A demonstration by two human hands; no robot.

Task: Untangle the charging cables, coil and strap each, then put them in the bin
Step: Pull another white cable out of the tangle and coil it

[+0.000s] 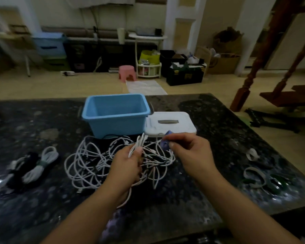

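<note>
The left hand (128,164) grips a folded white cable bundle (138,144); the right hand (188,152) pinches a purple strap (165,144) just beside it. Below lies the tangled cable pile (95,164), the blue bin (115,114) beyond it on the dark table (218,138).

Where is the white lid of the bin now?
In the head view the white lid lies flat on the dark table, right beside the blue bin, just behind the right hand.

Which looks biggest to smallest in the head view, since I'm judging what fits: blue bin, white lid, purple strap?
1. blue bin
2. white lid, clearly smaller in view
3. purple strap, far smaller, pinched in the right hand and partly hidden
</note>
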